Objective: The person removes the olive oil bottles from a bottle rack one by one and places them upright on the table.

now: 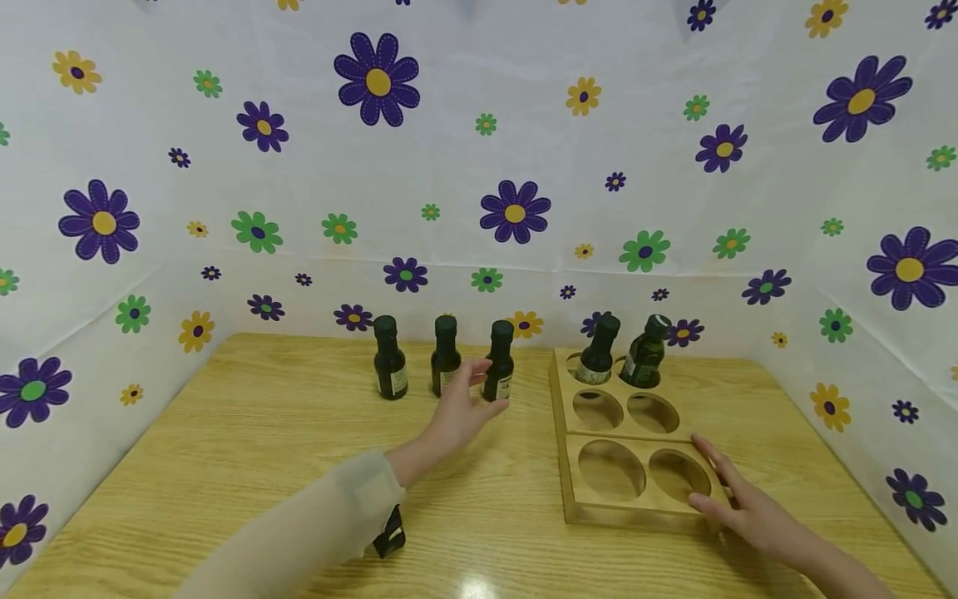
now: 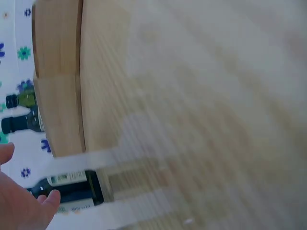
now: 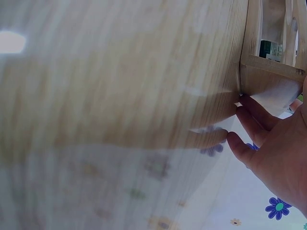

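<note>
My left hand (image 1: 456, 412) reaches toward the rightmost of three small dark green bottles standing in a row. Its fingers are spread, with the fingertips right at that bottle (image 1: 501, 353); in the left wrist view they overlap the labelled bottle (image 2: 72, 189). The middle bottle (image 1: 445, 345) is partly hidden behind this hand, and the left bottle (image 1: 389, 362) stands apart from it. My right hand (image 1: 748, 503) rests with extended fingers along the right edge of a wooden bottle rack (image 1: 599, 434). In the right wrist view, fingers (image 3: 249, 112) lie by the rack's lower corner.
Two bottles lean in the rack's back holes, a left one (image 1: 599, 349) and a right one (image 1: 645, 353); its other round holes hold none. A small black object (image 1: 389, 537) shows below the left sleeve. A flower-print cloth (image 1: 441, 166) rises behind the wooden table (image 1: 299, 416).
</note>
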### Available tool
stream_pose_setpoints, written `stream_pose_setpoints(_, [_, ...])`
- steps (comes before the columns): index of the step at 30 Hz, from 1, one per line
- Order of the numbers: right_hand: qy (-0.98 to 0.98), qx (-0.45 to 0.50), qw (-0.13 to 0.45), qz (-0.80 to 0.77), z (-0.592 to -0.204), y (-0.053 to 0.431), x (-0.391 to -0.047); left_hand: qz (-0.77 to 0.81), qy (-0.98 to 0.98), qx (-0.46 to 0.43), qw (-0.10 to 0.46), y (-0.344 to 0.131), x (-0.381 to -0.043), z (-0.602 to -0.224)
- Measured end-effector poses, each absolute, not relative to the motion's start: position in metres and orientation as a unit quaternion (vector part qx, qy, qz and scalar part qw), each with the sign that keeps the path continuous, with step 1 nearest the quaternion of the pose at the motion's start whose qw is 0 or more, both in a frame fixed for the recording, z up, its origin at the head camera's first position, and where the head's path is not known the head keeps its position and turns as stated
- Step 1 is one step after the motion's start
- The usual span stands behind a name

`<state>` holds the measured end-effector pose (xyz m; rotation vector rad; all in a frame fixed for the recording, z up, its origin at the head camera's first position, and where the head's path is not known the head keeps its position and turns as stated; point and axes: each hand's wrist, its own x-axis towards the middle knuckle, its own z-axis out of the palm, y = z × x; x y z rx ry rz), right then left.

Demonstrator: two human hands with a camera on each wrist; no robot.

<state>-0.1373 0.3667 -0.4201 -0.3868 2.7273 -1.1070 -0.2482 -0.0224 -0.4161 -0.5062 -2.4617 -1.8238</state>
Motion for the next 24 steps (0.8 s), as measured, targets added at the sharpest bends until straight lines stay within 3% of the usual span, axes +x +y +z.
stream_pose_setpoints(11, [0.908, -0.13, 0.095, -0.385, -0.417, 0.367, -0.137, -0.604, -0.768, -0.214, -0.007, -0.006, -0.228, -0.405])
stream_pose_setpoints(24, [0.91, -0.137, 0.082, -0.383, -0.417, 0.366, -0.137, -0.606, -0.76, -0.237, -0.009, 0.034, -0.249, -0.395])
